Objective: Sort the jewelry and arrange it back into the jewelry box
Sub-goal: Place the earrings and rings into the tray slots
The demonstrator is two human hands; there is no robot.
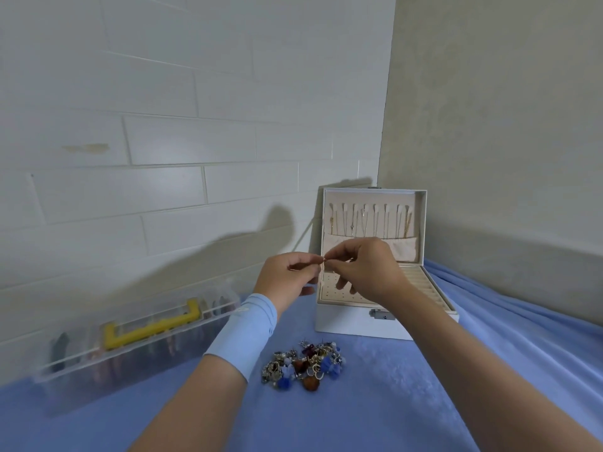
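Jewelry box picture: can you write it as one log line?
left hand: pinches small piece | right hand: pinches same piece | where: in front of open jewelry box | jewelry pile: on blue cloth

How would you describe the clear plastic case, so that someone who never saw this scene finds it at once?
Start from the blue cloth that covers the surface. Along its left side, against the white brick wall, lies a long clear plastic case. Its yellow handle sets it apart from the white jewelry box at the back and the pile of jewelry in the middle.
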